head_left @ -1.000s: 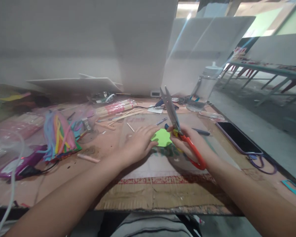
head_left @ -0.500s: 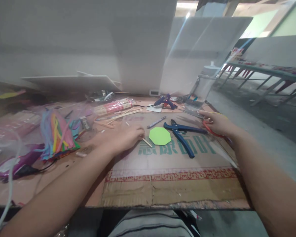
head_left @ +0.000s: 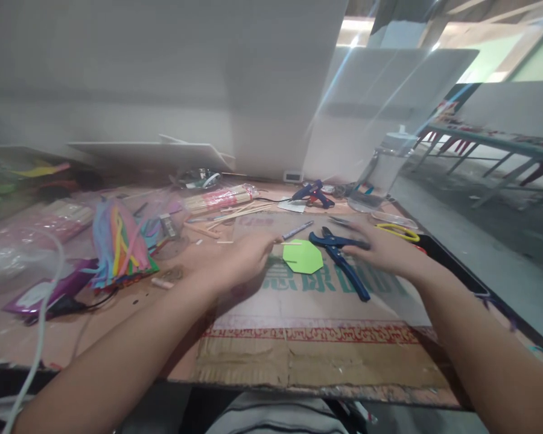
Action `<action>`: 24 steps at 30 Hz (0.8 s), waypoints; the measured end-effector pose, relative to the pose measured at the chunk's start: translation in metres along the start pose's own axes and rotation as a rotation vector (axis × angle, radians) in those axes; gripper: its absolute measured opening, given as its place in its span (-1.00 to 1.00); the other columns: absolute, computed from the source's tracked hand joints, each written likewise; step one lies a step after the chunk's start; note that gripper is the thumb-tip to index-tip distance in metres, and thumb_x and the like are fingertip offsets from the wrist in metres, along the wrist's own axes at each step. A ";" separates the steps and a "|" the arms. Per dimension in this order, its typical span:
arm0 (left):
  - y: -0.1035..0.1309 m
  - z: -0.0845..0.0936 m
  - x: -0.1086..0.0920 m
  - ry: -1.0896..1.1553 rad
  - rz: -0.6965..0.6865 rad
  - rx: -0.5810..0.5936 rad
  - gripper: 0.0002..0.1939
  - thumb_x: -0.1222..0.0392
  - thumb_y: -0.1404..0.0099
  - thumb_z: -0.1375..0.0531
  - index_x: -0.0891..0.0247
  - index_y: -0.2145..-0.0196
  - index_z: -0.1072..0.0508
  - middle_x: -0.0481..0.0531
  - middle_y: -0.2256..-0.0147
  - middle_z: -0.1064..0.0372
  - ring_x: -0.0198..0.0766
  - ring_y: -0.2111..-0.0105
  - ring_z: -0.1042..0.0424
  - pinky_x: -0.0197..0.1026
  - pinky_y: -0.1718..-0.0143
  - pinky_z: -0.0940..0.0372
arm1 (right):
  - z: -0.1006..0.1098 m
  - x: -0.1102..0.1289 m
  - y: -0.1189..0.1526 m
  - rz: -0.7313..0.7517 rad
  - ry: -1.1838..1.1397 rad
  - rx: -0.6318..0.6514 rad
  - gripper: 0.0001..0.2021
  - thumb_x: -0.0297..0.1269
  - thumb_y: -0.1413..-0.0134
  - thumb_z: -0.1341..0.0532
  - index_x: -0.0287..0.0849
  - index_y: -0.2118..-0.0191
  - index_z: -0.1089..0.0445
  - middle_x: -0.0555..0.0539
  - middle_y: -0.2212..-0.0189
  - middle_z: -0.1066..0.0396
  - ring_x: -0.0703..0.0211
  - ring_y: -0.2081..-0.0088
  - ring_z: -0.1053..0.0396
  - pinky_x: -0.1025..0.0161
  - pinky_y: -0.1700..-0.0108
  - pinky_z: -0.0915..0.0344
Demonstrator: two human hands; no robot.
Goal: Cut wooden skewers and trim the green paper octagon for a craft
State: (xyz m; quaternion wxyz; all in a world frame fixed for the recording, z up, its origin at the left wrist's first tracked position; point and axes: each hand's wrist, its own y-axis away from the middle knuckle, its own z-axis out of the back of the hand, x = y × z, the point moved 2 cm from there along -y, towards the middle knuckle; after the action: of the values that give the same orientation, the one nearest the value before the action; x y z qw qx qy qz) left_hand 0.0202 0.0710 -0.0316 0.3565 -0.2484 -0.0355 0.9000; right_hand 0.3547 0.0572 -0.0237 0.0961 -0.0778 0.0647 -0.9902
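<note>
My left hand (head_left: 248,259) is closed on a short thin wooden stick (head_left: 292,243), whose tip reaches over the left edge of a green octagon (head_left: 306,259). Just right of the octagon lies a blue-handled cutter (head_left: 347,271) with its handles spread. Over its upper handle is my right hand (head_left: 373,244), blurred, fingers apart, nothing visible held in them. Behind the octagon lies a pen (head_left: 297,230). Yellow-handled scissors (head_left: 400,232) rest to the right of my right hand.
Colourful fuzzy strips (head_left: 117,241) and a purple tool (head_left: 54,298) lie at the left. Further back are wrapped sticks (head_left: 219,199), a blue glue gun (head_left: 311,191) and a clear container (head_left: 375,178). Cardboard (head_left: 317,361) covers the front.
My right hand has let go of the scissors and moved left to the blue cutter. The stick in my left hand has swung level, over the octagon. The camera view has shifted.
</note>
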 end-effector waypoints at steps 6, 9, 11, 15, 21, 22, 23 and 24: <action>0.002 0.014 -0.018 0.108 0.004 -0.072 -0.67 0.11 -0.49 0.00 0.22 0.11 -0.55 0.12 0.08 -0.57 -0.04 0.07 -0.51 -0.03 0.02 -0.36 | -0.015 0.043 0.009 -0.011 0.155 0.117 -0.27 0.11 -0.15 -0.20 -0.28 -0.30 -0.24 -0.42 -0.15 -0.38 -0.30 -0.13 -0.39 -0.07 -0.08 -0.34; 0.004 0.019 -0.022 0.199 0.019 -0.135 -0.70 0.16 -0.47 -0.01 0.21 0.06 -0.52 0.09 0.09 -0.57 -0.09 0.10 -0.50 -0.08 0.07 -0.35 | -0.019 0.044 0.006 -0.052 0.191 0.083 -0.43 -0.11 -0.15 -0.21 -0.34 -0.21 -0.31 -0.45 -0.05 -0.43 -0.28 -0.02 -0.45 -0.02 0.01 -0.35; 0.006 0.021 -0.024 0.246 0.024 -0.171 -0.71 0.19 -0.46 0.00 0.23 0.07 -0.50 0.07 0.17 -0.56 -0.13 0.17 -0.49 -0.12 0.15 -0.34 | -0.020 0.044 0.004 -0.087 0.200 0.048 -0.49 -0.19 -0.14 -0.19 -0.38 -0.16 -0.33 -0.45 0.05 -0.47 -0.27 0.06 -0.47 -0.01 0.06 -0.35; 0.011 0.025 -0.032 0.336 0.037 -0.272 -0.71 0.15 -0.48 0.02 0.23 0.05 -0.46 0.04 0.16 -0.54 -0.16 0.16 -0.47 -0.12 0.12 -0.33 | -0.012 0.045 0.001 -0.158 0.164 -0.073 -0.51 -0.21 -0.24 -0.10 -0.36 -0.21 -0.24 -0.40 0.06 -0.47 -0.21 0.11 -0.49 0.03 0.15 -0.37; 0.017 0.030 -0.045 0.446 -0.026 -0.337 -0.72 0.13 -0.49 -0.01 0.24 0.15 -0.51 0.02 0.23 -0.55 -0.21 0.20 -0.48 -0.18 0.15 -0.34 | 0.012 0.082 0.019 0.190 -0.248 -0.462 -0.45 -0.20 -0.18 -0.21 -0.14 -0.27 -0.17 -0.27 -0.17 -0.33 -0.18 -0.17 -0.33 -0.06 -0.16 -0.29; 0.017 0.029 -0.045 0.456 -0.029 -0.340 -0.72 0.14 -0.49 -0.02 0.24 0.14 -0.51 0.03 0.23 -0.55 -0.21 0.21 -0.48 -0.18 0.16 -0.35 | 0.013 0.090 0.023 0.244 -0.279 -0.461 -0.44 -0.25 -0.16 -0.22 -0.12 -0.27 -0.16 -0.25 -0.18 -0.33 -0.17 -0.18 -0.32 -0.06 -0.18 -0.28; 0.017 0.028 -0.046 0.466 -0.031 -0.343 -0.73 0.14 -0.49 -0.02 0.24 0.12 -0.51 0.03 0.22 -0.55 -0.22 0.22 -0.48 -0.18 0.17 -0.35 | 0.013 0.098 0.027 0.278 -0.297 -0.456 -0.43 -0.30 -0.14 -0.22 -0.09 -0.27 -0.16 -0.23 -0.17 -0.34 -0.16 -0.18 -0.32 -0.07 -0.19 -0.27; 0.018 0.027 -0.046 0.476 -0.032 -0.339 -0.73 0.15 -0.49 -0.03 0.24 0.09 -0.51 0.04 0.21 -0.56 -0.22 0.22 -0.48 -0.18 0.17 -0.36 | 0.013 0.105 0.030 0.298 -0.304 -0.451 -0.42 -0.34 -0.12 -0.22 -0.07 -0.27 -0.16 -0.22 -0.16 -0.35 -0.15 -0.17 -0.32 -0.07 -0.19 -0.28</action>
State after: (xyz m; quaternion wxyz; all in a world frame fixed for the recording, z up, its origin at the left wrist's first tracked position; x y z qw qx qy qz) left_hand 0.0251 0.0308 0.0067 0.3226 -0.5078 -0.1047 0.7919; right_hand 0.2604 0.0054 -0.0003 0.2291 -0.2338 0.2782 -0.9030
